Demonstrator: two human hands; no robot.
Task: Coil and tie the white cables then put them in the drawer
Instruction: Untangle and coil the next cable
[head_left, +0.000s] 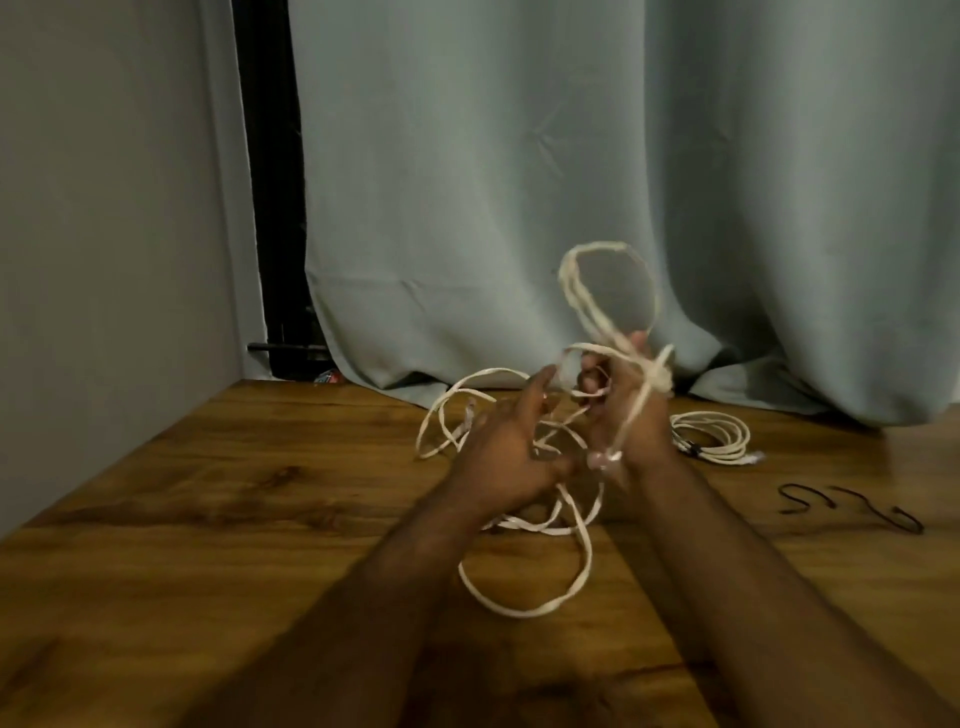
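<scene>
The right hand is gripping the limp, light, springy white cable at its gathered loops, the best hold, while the left hand is pinching slack.

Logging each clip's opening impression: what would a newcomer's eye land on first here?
First, the loose white cable tangled mid-table, with loops lifted above the right hand, which grips it, while the left hand feeds a strand. Next, a coiled white cable lying behind, toward the grey curtain. Black ties lie on the wooden table at right.
</scene>
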